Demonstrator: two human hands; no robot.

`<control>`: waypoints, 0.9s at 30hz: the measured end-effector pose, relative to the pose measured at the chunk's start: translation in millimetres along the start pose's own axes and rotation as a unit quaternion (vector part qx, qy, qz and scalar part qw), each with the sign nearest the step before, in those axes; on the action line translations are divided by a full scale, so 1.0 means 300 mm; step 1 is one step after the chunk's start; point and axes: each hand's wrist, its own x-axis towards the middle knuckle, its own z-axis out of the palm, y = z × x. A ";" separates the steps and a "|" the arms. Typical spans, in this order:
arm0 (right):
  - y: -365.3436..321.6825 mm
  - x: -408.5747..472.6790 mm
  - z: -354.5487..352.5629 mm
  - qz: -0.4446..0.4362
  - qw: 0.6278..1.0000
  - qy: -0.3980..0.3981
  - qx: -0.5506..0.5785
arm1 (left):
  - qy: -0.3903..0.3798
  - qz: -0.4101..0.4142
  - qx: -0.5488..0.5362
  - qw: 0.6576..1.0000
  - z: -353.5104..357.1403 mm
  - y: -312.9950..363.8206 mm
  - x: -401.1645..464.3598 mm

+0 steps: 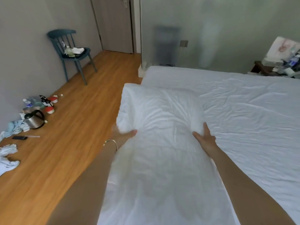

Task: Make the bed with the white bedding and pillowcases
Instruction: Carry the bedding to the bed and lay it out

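Observation:
A white pillow in a white pillowcase (pixel 155 120) is held out in front of me over the near left corner of the bed. The empty part of the case hangs down towards me between my arms. My left hand (pixel 123 135) grips the pillow's left side, thumb on top and fingers hidden underneath. My right hand (pixel 205 138) lies against the pillow's right side with straight, spread fingers. The bed (pixel 243 111) is covered with a wrinkled white sheet and stretches to the right.
A wooden floor (pixel 73 143) runs along the bed's left side. On it by the wall lie a kettle (pixel 34 119), bottles and crumpled cloths (pixel 8 156). A blue chair (pixel 71 52) stands further back. A cluttered nightstand (pixel 276 65) sits at the far right.

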 end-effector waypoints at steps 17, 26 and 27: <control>0.238 -0.228 0.322 -0.002 0.949 0.051 -0.311 | -0.077 -0.064 0.205 0.974 0.251 -0.366 -0.061; 0.166 -0.539 0.627 0.035 0.945 0.050 -0.320 | -0.259 0.026 0.173 0.950 0.069 -0.473 -0.102; 0.153 -0.574 0.669 0.039 0.949 0.050 -0.310 | -0.258 0.035 0.145 0.955 0.048 -0.489 -0.111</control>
